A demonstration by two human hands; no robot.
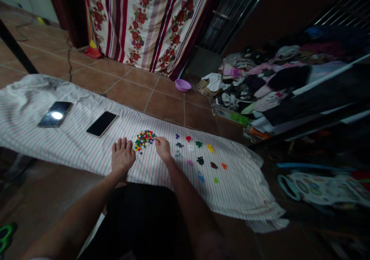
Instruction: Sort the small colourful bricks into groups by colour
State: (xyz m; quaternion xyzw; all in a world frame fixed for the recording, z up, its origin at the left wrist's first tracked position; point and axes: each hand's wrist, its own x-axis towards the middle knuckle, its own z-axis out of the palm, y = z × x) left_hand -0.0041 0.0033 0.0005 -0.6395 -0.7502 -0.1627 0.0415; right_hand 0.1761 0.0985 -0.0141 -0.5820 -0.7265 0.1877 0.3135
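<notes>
Head view, left to right: a dark phone (54, 114) and a second phone (101, 124) lay on a striped cloth (72, 148) spread over the tiled floor. The left hand (123, 155) rested flat on the cloth, fingers released and spread, just beside a heap of small coloured pieces (143, 138). The right hand (162, 148) touched the heap's right edge with curled fingertips, though whether it pinched a piece could not be told; small single-colour clusters (200, 160) lay apart farther right.

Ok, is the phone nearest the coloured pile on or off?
Off, it seems: the phone lies face up on the striped cloth, and its screen is plain black with no glow.
</notes>
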